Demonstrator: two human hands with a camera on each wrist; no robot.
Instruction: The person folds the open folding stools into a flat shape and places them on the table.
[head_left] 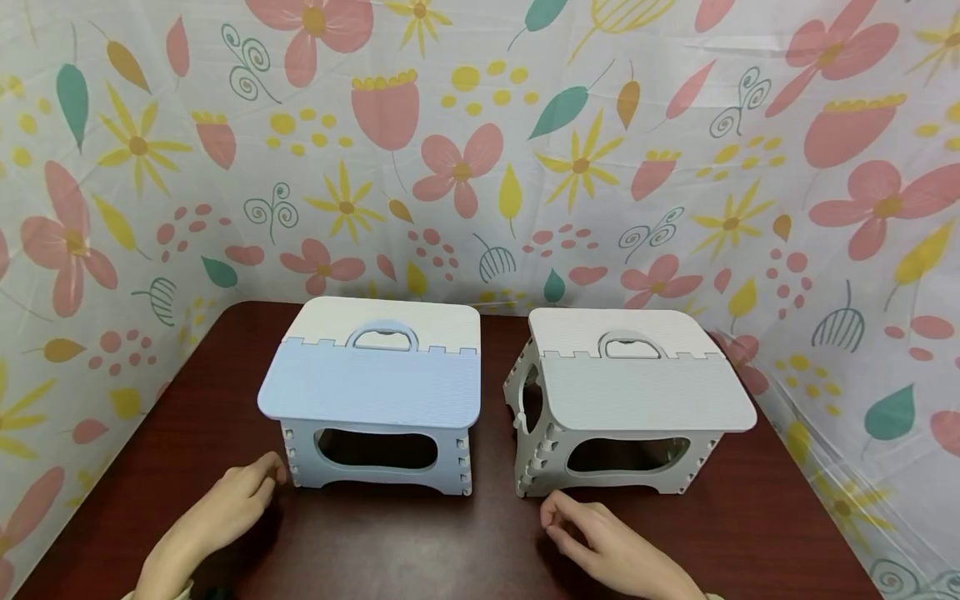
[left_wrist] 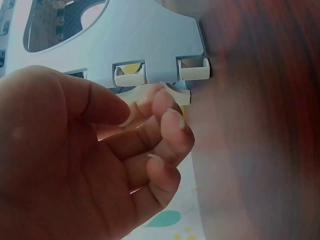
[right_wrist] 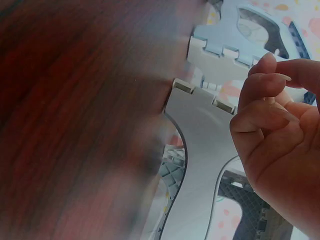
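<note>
Two folding step stools stand upright on the table, each with a two-tone top and a carry handle in the middle. The left stool [head_left: 371, 387] is pale blue and white; the right one [head_left: 645, 396] is grey and white. By the blue stool's front left leg is my left hand [head_left: 232, 504], its fingers loosely curled with nothing in them. The left wrist view shows that hand's fingers [left_wrist: 170, 130] bent beside the hinge joints of the stool. My right hand [head_left: 600, 542] is just in front of the grey stool's lower front edge, fingers loosely bent and holding nothing.
The dark reddish-brown table [head_left: 420, 550] carries both stools, with a narrow gap between them. Behind and along both sides hangs a white curtain [head_left: 480, 242] printed with pink, yellow and green flowers and leaves.
</note>
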